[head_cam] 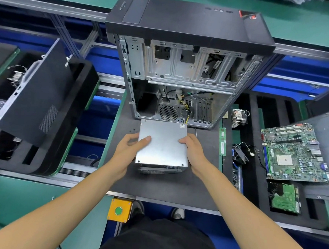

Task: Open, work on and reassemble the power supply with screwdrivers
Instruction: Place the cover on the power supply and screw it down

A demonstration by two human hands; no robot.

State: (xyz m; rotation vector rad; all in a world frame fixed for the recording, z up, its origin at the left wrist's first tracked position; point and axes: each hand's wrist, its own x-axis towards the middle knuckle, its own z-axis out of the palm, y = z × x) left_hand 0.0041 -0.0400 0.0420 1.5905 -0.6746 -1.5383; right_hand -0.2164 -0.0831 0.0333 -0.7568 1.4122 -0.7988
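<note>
The power supply [162, 143], a bare silver metal box with a round sticker at its far right corner, sits on the dark mat [200, 187] in front of me. My left hand [129, 151] grips its left side, thumb lying on the top plate. My right hand [193, 150] grips its right side, thumb on the top. Yellow and black cables [186, 111] run from the box's far end into the open computer case [181, 77] lying just behind it. A few small dark screws [133, 130] lie on the mat left of the box. No screwdriver is in view.
A motherboard [293, 152], heatsink [239, 117], fan [240, 154], memory stick [222, 141] and a green card [284, 199] lie in a black foam tray on the right. A black side panel [35, 98] leans in a foam tray on the left. A yellow button box [119, 210] hangs at the bench front.
</note>
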